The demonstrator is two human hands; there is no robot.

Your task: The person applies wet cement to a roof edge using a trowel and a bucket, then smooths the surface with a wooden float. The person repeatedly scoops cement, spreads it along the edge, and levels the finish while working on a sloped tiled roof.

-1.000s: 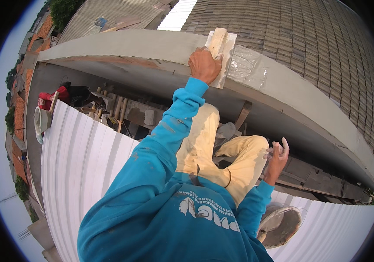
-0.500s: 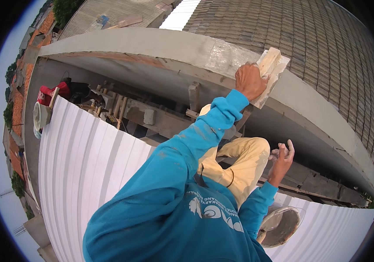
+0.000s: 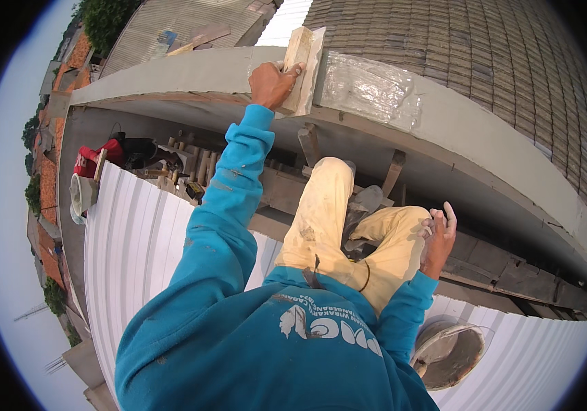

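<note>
Out at the concrete ledge, my left hand is closed round the wooden grip of a plastering float, whose flat board lies against the ledge top. A wet, shiny mortar patch covers the ledge just right of the float, with smoother grey surface on both sides. My right hand is raised near my right knee, its mortar-smeared fingers apart and partly bent, holding nothing. Below that hand, a bucket with grey mortar inside stands by my right forearm.
White corrugated sheeting spreads behind and beside me. A tiled roof slopes beyond the ledge. At the left, a person in red is near another bucket. Wooden props stand in the dark gap under the ledge.
My left hand has slid the float leftward along the ledge, uncovering more of the wet patch. My right hand stays raised in nearly the same place.
</note>
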